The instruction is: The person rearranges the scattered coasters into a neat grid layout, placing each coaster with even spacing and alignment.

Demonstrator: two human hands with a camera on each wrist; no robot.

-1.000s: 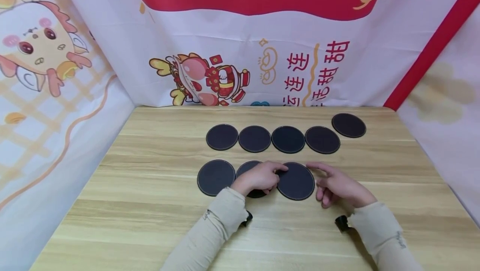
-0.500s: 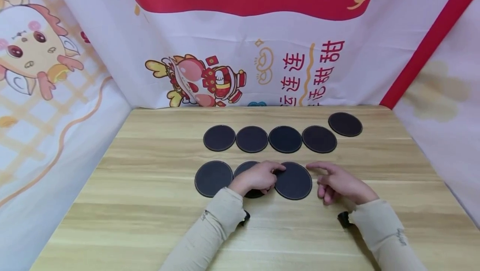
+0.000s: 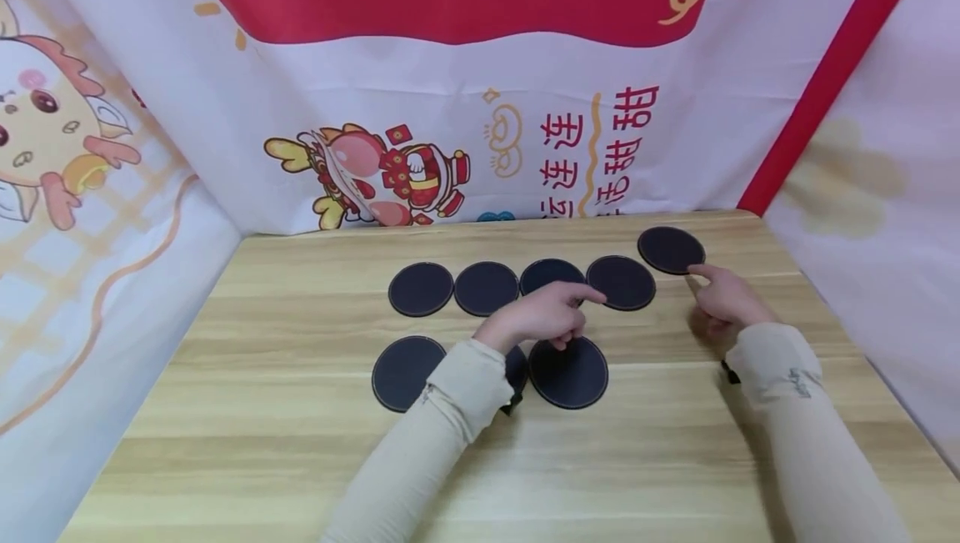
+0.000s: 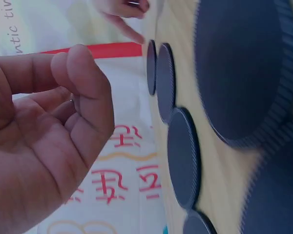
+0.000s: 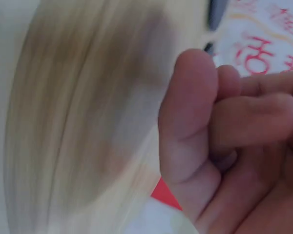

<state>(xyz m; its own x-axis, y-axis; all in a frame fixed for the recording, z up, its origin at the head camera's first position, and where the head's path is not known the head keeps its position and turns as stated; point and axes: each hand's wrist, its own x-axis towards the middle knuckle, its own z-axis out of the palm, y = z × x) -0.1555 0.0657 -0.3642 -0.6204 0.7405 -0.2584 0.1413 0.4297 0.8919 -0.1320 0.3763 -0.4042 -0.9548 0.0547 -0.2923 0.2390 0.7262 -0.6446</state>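
Black round coasters with thin stitched rims lie in two rows on the wooden table. My left hand point(image 3: 542, 315) hovers over the space between rows, index finger stretched out close to the fourth back coaster point(image 3: 621, 280); its other fingers curl loosely around nothing. Partly behind it are a back coaster point(image 3: 551, 271) and the right front coaster point(image 3: 570, 378). Farther right, my right hand point(image 3: 729, 297) has its index fingertip at the near edge of the far-right coaster point(image 3: 672, 248), its other fingers bent and holding nothing. In the left wrist view, the left palm point(image 4: 44, 146) has nothing in it.
Two more back-row coasters point(image 3: 453, 289) sit side by side to the left. The left front coaster point(image 3: 405, 372) is partly covered by the left sleeve, and the middle front one point(image 3: 517, 368) mostly so. Printed cloth point(image 3: 420, 76) hangs behind the table point(image 3: 285, 343).
Both hands have left the right front coaster. The left hand moved up toward the back row; the right hand moved up and right to the far-right coaster. The head view shifted slightly.
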